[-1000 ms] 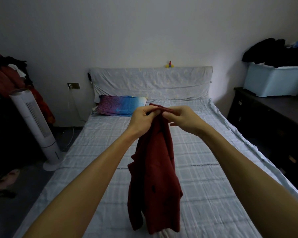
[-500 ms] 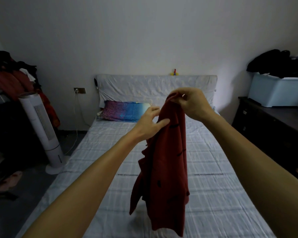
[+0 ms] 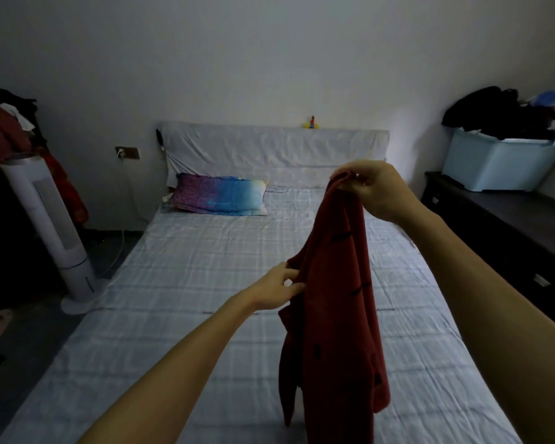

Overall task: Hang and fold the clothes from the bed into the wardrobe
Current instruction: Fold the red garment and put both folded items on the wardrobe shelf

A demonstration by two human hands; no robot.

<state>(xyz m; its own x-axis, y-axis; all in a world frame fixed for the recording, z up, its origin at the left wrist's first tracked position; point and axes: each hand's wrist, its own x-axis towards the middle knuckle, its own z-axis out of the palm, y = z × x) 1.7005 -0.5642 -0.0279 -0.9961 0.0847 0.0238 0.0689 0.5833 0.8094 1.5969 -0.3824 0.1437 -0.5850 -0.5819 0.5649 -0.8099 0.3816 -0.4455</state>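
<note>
right hand [image 3: 377,190] pinches the red garment [image 3: 337,315] up over the bed [image 3: 180,315], left hand [image 3: 277,290] grips its edge

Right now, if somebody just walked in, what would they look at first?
Probably the dark red cloth garment with black marks, hanging in the middle over the pale checked bed sheet; the right hand pinches its top and the left hand grips its edge lower down. Next, the bright blue and purple pillow at the bed's head.
</note>
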